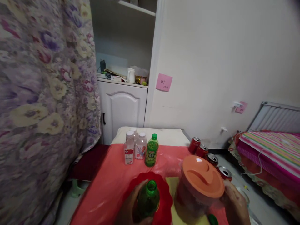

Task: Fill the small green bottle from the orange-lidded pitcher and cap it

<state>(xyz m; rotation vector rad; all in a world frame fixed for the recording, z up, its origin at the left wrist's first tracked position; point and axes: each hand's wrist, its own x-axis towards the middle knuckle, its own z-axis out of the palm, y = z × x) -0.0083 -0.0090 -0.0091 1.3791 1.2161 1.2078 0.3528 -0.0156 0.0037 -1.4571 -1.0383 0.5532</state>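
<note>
My left hand point(131, 204) is wrapped around a green bottle point(148, 200) with no cap on its mouth, above a red scalloped-edge tray point(165, 190). To the right, my right hand point(235, 200) grips the side of a clear pitcher point(189, 200) with an orange lid point(202, 176); its handle is hidden by the fingers. A yellow cloth point(172, 184) lies beneath the pitcher. Near the pitcher's base is a green bottle cap point(212, 219). Farther back stands a capped green bottle point(152, 151).
Clear bottles with white caps point(129, 148) stand at the back left of the red-covered table point(105, 178). Several red cans point(194, 144) line the right edge. A floral curtain point(47, 93) hangs at left, a white cabinet point(125, 106) behind, a bed point(276, 153) at right.
</note>
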